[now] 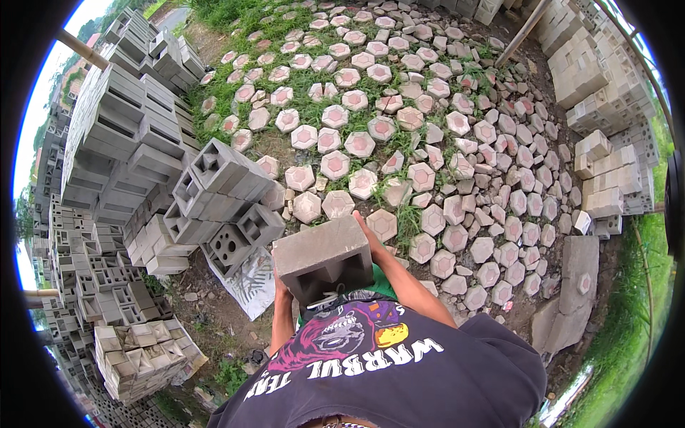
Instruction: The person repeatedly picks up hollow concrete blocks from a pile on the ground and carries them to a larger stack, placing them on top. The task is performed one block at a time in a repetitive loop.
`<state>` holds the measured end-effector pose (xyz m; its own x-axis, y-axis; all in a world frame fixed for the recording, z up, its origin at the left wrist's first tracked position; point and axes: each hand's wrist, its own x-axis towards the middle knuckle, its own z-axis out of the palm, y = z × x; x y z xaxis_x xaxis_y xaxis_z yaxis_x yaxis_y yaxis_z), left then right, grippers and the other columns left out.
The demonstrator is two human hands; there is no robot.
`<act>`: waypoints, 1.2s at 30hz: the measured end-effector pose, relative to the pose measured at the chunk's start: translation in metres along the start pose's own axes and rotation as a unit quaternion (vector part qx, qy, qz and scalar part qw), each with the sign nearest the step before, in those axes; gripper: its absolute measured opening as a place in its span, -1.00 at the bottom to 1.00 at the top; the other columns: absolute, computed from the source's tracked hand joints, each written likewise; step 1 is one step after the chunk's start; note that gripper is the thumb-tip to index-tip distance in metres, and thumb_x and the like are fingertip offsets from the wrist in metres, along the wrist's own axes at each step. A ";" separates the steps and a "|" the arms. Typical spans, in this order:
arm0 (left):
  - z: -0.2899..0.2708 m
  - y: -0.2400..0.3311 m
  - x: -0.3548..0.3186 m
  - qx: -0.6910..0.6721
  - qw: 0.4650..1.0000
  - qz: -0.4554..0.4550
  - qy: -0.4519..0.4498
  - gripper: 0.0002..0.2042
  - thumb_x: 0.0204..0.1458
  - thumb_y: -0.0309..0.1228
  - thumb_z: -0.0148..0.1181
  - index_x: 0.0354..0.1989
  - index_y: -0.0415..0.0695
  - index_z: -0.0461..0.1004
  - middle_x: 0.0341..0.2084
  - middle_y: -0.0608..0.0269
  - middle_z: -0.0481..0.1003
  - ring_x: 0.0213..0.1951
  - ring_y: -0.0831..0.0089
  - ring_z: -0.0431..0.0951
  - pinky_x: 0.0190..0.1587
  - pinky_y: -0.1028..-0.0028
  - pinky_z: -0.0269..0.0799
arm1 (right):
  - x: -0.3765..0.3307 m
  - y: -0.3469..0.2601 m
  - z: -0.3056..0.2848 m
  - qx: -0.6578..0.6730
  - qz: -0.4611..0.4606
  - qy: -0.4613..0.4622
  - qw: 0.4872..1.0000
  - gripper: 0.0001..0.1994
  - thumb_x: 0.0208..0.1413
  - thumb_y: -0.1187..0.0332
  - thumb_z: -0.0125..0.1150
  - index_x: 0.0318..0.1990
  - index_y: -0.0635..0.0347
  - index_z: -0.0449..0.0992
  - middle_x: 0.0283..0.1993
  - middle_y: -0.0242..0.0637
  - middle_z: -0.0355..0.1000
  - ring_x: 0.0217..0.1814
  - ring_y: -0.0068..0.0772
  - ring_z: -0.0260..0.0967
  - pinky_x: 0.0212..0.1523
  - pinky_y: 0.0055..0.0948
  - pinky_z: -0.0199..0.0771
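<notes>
Left hand (281, 287): mostly hidden; we can't tell finger bend.
Boxy grey concrete block (321, 246): held between our hands.
Right hand (369, 239): fingers against its side.

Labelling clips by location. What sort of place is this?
Looks like an outdoor yard for concrete blocks, perhaps a small block works: stacked hollow blocks at left, many hexagonal pavers spread out ahead, and a concrete block held in front.
</notes>
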<state>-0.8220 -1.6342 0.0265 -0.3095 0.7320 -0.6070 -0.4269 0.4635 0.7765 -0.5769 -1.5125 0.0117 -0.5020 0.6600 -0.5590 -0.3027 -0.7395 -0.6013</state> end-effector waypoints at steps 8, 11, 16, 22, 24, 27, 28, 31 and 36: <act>0.054 0.081 0.053 0.042 0.999 -0.007 -0.032 -0.38 0.25 0.12 -0.37 0.01 -0.19 0.41 -0.21 0.29 0.49 -0.20 0.50 0.45 -0.08 0.46 0.37 | 0.029 -0.082 0.003 -0.013 -0.036 0.063 0.997 -0.29 0.16 -0.25 -0.12 0.13 0.26 0.38 0.07 -0.30 0.38 0.08 -0.46 0.29 0.17 -0.47 0.19; 0.072 0.095 0.077 0.051 0.998 -0.008 -0.047 -0.38 0.25 0.12 -0.38 0.03 -0.19 0.40 -0.19 0.28 0.49 -0.19 0.49 0.45 -0.06 0.46 0.37 | 0.029 -0.107 0.008 -0.014 -0.058 0.106 0.993 -0.22 0.18 -0.30 -0.25 0.13 0.32 0.38 0.11 -0.18 0.36 0.13 -0.39 0.26 0.19 -0.46 0.14; 0.116 0.129 0.126 0.073 0.994 -0.031 -0.078 -0.38 0.26 0.10 -0.38 0.09 -0.20 0.36 -0.12 0.26 0.47 -0.12 0.48 0.44 0.01 0.45 0.33 | 0.058 -0.128 -0.016 0.071 -0.078 0.115 0.988 -0.25 0.16 -0.32 -0.23 0.09 0.25 0.42 0.04 -0.25 0.40 0.03 -0.46 0.32 0.10 -0.49 0.24; 0.138 0.148 0.238 0.070 0.974 0.045 -0.209 -0.38 0.25 0.10 -0.36 0.13 -0.22 0.33 -0.05 0.24 0.43 -0.06 0.45 0.42 0.05 0.45 0.30 | 0.112 -0.175 -0.019 0.100 -0.133 0.170 0.971 -0.28 0.16 -0.30 -0.19 0.07 0.23 0.43 0.00 -0.27 0.42 -0.01 -0.44 0.35 0.08 -0.46 0.28; 0.156 0.171 0.268 0.052 0.973 0.047 -0.219 -0.36 0.24 0.12 -0.34 0.10 -0.23 0.36 -0.07 0.23 0.45 -0.08 0.45 0.43 0.03 0.45 0.31 | 0.136 -0.199 -0.016 0.140 -0.129 0.156 0.969 -0.29 0.16 -0.29 -0.17 0.07 0.22 0.43 -0.01 -0.28 0.42 -0.02 -0.43 0.36 0.06 -0.45 0.31; 0.175 0.214 0.321 0.123 0.968 0.051 -0.213 -0.31 0.21 0.17 -0.35 -0.03 -0.27 0.46 -0.23 0.20 0.52 -0.18 0.43 0.45 -0.06 0.43 0.33 | 0.176 -0.234 -0.010 0.181 -0.139 0.132 0.965 -0.33 0.16 -0.26 -0.13 0.06 0.20 0.44 -0.02 -0.30 0.43 -0.03 -0.42 0.37 0.03 -0.44 0.34; 0.185 0.229 0.332 0.141 0.962 0.064 -0.223 -0.30 0.21 0.18 -0.36 -0.05 -0.28 0.48 -0.26 0.20 0.52 -0.21 0.43 0.46 -0.08 0.42 0.33 | 0.201 -0.232 -0.026 0.200 -0.160 0.116 0.960 -0.34 0.16 -0.26 -0.12 0.05 0.19 0.44 -0.03 -0.31 0.43 -0.04 -0.43 0.37 0.03 -0.45 0.34; 0.208 0.270 0.365 0.163 0.956 0.095 -0.223 -0.28 0.21 0.18 -0.39 -0.06 -0.31 0.47 -0.28 0.21 0.52 -0.24 0.44 0.45 -0.11 0.42 0.33 | 0.248 -0.262 -0.027 0.223 -0.187 0.080 0.953 -0.36 0.16 -0.25 -0.11 0.03 0.17 0.45 -0.05 -0.33 0.44 -0.04 -0.44 0.37 0.04 -0.44 0.34; 0.217 0.305 0.423 0.177 0.947 0.088 -0.254 -0.28 0.20 0.20 -0.36 -0.07 -0.30 0.47 -0.26 0.21 0.52 -0.23 0.46 0.44 -0.10 0.42 0.32 | 0.292 -0.301 -0.012 0.212 -0.190 0.090 0.955 -0.34 0.15 -0.26 -0.11 0.05 0.19 0.45 -0.01 -0.31 0.43 -0.01 -0.42 0.36 0.07 -0.42 0.32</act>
<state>-0.8989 -1.0751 0.0428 0.1381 0.9174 -0.3732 -0.0678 0.3847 0.9205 -0.6229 -1.0961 0.0227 -0.1559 0.8748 -0.4586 -0.7543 -0.4052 -0.5165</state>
